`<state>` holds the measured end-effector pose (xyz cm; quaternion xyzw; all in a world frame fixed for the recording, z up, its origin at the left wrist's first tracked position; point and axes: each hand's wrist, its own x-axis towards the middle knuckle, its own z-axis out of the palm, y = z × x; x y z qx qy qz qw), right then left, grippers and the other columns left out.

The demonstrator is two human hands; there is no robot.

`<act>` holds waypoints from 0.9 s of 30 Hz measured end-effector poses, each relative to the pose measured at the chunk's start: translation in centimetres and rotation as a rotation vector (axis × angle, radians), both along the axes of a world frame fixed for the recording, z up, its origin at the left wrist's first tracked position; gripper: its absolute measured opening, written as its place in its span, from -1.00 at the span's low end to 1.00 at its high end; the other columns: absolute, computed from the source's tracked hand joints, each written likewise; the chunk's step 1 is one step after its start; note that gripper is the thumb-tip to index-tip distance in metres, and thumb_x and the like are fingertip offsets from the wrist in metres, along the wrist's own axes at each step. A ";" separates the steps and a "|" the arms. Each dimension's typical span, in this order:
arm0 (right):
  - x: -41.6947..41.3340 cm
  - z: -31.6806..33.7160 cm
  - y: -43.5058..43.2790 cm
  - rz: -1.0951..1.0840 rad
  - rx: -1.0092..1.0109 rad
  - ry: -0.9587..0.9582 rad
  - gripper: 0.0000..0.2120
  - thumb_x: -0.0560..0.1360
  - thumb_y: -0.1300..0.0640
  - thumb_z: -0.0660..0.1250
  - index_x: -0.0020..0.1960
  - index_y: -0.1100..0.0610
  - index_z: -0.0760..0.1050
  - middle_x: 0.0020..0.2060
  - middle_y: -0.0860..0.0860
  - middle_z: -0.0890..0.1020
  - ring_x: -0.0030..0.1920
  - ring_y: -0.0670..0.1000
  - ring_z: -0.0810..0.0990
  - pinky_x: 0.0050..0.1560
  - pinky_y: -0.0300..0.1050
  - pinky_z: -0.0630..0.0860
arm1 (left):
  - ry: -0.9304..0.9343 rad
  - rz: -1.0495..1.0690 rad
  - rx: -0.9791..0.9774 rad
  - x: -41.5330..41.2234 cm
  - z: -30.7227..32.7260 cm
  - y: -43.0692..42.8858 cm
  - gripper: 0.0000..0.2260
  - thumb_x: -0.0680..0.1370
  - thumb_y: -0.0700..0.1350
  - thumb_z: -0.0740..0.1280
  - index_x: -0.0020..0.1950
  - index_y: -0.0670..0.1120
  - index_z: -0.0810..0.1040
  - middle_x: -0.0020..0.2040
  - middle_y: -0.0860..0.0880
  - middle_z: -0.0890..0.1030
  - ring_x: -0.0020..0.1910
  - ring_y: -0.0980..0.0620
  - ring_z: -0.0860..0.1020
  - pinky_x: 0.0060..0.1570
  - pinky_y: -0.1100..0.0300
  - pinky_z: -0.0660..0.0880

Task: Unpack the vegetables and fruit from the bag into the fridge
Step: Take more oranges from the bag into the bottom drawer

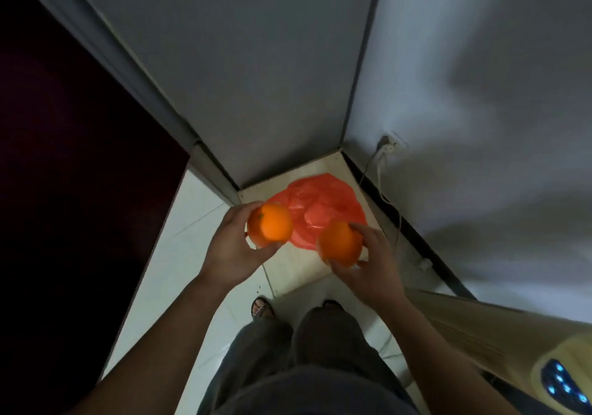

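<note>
I look straight down at the floor. My left hand grips an orange, and my right hand grips a second orange. Both fruits are held above a red plastic bag that lies flattened on a pale board on the floor. The grey fridge rises just behind the bag, and its side and front panels fill the upper middle of the view. What is inside the bag cannot be made out.
A dark maroon surface fills the left side. On the right is a white wall with a socket and cable. A tan appliance with blue lights stands at the lower right. My feet stand on the white tiled floor.
</note>
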<state>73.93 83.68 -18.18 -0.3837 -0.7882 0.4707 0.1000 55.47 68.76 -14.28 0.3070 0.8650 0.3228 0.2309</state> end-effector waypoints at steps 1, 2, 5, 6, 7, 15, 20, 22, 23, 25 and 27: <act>-0.4 0.2 0.4 0.055 0.008 -0.010 -0.28 0.26 -0.02 0.54 0.33 -0.04 0.30 0.28 0.02 0.34 0.20 0.03 0.41 -0.02 -0.02 0.55 | 0.010 0.060 0.001 0.7 0.4 -0.4 -0.31 0.27 -0.03 0.57 0.34 0.05 0.35 0.30 -0.01 0.41 0.16 0.13 0.35 0.02 0.22 0.42; -0.9 0.4 0.9 0.107 0.020 -0.019 -0.26 0.26 -0.02 0.54 0.35 -0.05 0.29 0.30 0.02 0.32 0.21 0.03 0.39 -0.01 -0.06 0.51 | 0.018 0.127 0.006 1.4 0.9 -0.8 -0.30 0.28 -0.04 0.57 0.34 0.05 0.34 0.32 -0.01 0.40 0.17 0.13 0.34 0.02 0.23 0.41; -2.8 1.6 2.4 0.226 -0.006 -0.022 -0.26 0.27 0.01 0.53 0.36 -0.10 0.27 0.31 -0.02 0.28 0.20 -0.01 0.35 0.03 -0.14 0.36 | 0.010 0.319 0.031 4.1 1.8 -1.5 -0.30 0.29 -0.06 0.56 0.36 0.04 0.33 0.34 -0.01 0.37 0.20 0.11 0.33 0.02 0.21 0.40; -3.5 2.0 2.7 0.266 -0.003 -0.006 -0.26 0.26 0.02 0.54 0.35 -0.10 0.28 0.31 -0.02 0.28 0.18 -0.03 0.36 0.04 -0.15 0.35 | 0.004 0.368 0.041 5.0 2.0 -1.7 -0.31 0.30 -0.06 0.55 0.36 0.04 0.33 0.34 -0.01 0.37 0.20 0.10 0.33 0.03 0.21 0.40; -4.1 2.3 2.8 0.311 0.009 0.005 -0.27 0.26 0.02 0.54 0.34 -0.09 0.30 0.31 -0.01 0.29 0.16 -0.04 0.36 0.03 -0.16 0.33 | 0.001 0.409 0.047 5.8 2.2 -2.0 -0.31 0.30 -0.06 0.55 0.36 0.05 0.32 0.35 -0.01 0.36 0.22 0.07 0.35 0.03 0.21 0.40; -6.3 4.1 -1.4 0.770 0.007 -0.035 -0.30 0.26 0.01 0.54 0.31 -0.15 0.30 0.31 -0.06 0.27 0.20 0.00 0.38 0.05 -0.12 0.37 | 0.021 0.723 -0.045 11.0 3.2 -7.5 -0.29 0.33 0.04 0.52 0.39 0.10 0.27 0.39 0.03 0.33 0.30 -0.04 0.37 0.11 0.10 0.46; -6.6 5.7 -4.4 0.994 0.041 -0.005 -0.25 0.27 0.00 0.54 0.36 -0.11 0.26 0.31 -0.11 0.27 0.20 -0.05 0.36 0.04 -0.15 0.39 | 0.012 0.813 -0.053 13.5 3.5 -10.6 -0.30 0.34 0.07 0.51 0.39 0.10 0.26 0.38 0.04 0.34 0.29 -0.02 0.37 0.10 0.12 0.46; -6.6 6.4 -5.4 1.056 0.035 0.014 -0.21 0.27 0.02 0.54 0.39 -0.13 0.21 0.32 -0.11 0.29 0.22 -0.06 0.36 0.06 -0.14 0.41 | 0.006 0.823 -0.055 14.3 3.8 -11.8 -0.30 0.34 0.06 0.51 0.39 0.10 0.26 0.37 0.03 0.34 0.29 -0.02 0.37 0.11 0.11 0.47; -6.6 6.6 -6.0 1.076 0.025 0.016 -0.19 0.27 0.03 0.55 0.40 -0.14 0.19 0.32 -0.12 0.31 0.22 -0.07 0.36 0.06 -0.14 0.42 | 0.006 0.824 -0.056 14.6 4.0 -12.5 -0.30 0.34 0.06 0.51 0.39 0.10 0.27 0.37 0.03 0.34 0.29 -0.02 0.37 0.11 0.11 0.48; -6.7 7.1 -7.3 1.109 0.008 0.006 -0.14 0.27 0.03 0.55 0.41 -0.16 0.14 0.31 -0.14 0.33 0.20 -0.07 0.37 0.05 -0.13 0.43 | 0.010 0.829 -0.063 15.1 4.3 -14.1 -0.31 0.34 0.07 0.50 0.39 0.11 0.27 0.36 0.04 0.35 0.27 -0.02 0.39 0.11 0.11 0.49; -6.6 7.5 -9.1 1.138 0.002 -0.013 -0.12 0.25 0.04 0.56 0.41 -0.17 0.12 0.32 -0.15 0.32 0.20 -0.08 0.37 0.04 -0.14 0.42 | 0.003 0.850 -0.052 15.9 4.5 -16.0 -0.31 0.34 0.07 0.50 0.39 0.12 0.26 0.36 0.05 0.35 0.27 -0.02 0.39 0.13 0.08 0.51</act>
